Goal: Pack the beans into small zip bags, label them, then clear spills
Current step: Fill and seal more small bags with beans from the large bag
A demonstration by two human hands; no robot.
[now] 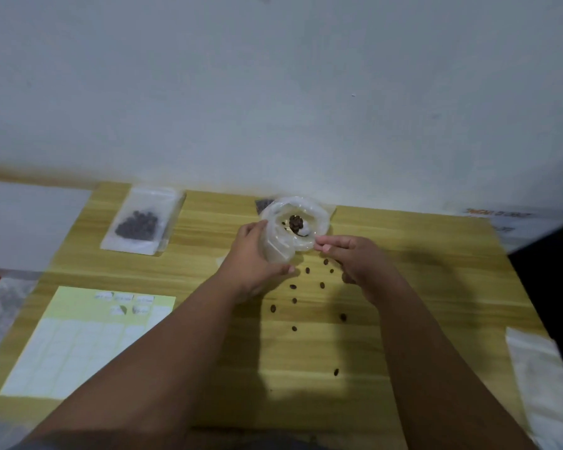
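My left hand [252, 254] grips the left side of a clear plastic bag [294, 227] held with its mouth wide open above the wooden table [420, 287]; dark beans lie at its bottom. At the bag's right rim, my right hand [351, 259] pinches the edge with curled fingers. Several spilled beans [307, 270] are scattered on the table below the bag and towards me. A filled small zip bag [142, 222] of beans lies flat at the back left. A sheet of white labels [78, 345] on yellow-green backing lies at the front left.
Another dark bag of beans [263, 204] peeks out behind the open bag. White plastic bags [543, 378] lie at the table's right edge. A wall stands close behind the table. A dark object [553, 287] is at the right.
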